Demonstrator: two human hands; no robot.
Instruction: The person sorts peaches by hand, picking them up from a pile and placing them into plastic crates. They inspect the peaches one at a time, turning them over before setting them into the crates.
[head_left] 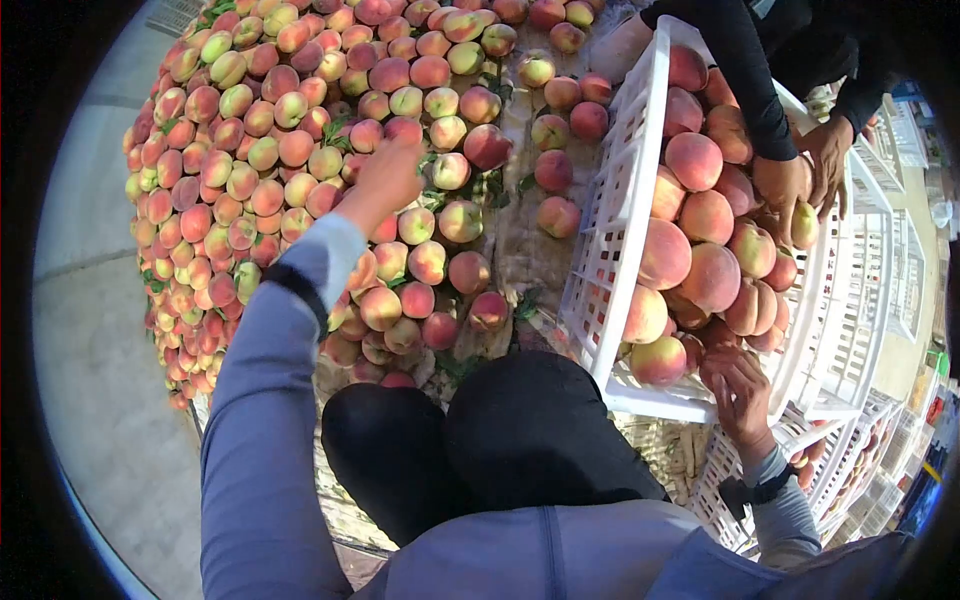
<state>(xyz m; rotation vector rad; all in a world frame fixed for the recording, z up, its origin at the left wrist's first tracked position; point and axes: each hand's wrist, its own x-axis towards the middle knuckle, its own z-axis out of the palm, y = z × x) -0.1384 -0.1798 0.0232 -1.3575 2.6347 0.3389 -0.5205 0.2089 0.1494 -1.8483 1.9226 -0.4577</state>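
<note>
My left hand [390,178] reaches over a large heap of peaches [250,150], its fingers closed on a reddish peach [403,130]; both are slightly blurred. At the near end of a white plastic crate [625,215], my right hand [738,388] curls its fingers around a dark red peach [718,343], which the hand partly hides. Peaches of mixed red and yellow, such as a large one [712,277], fill much of this tilted crate. A dark band circles my right wrist.
Across the crate, another person's hands [800,180] in dark sleeves reach among its peaches. More white crates [850,300] stand on the right, one lower crate [735,475] holding peaches. Loose peaches [558,216] lie on the covering between heap and crate, by my knees.
</note>
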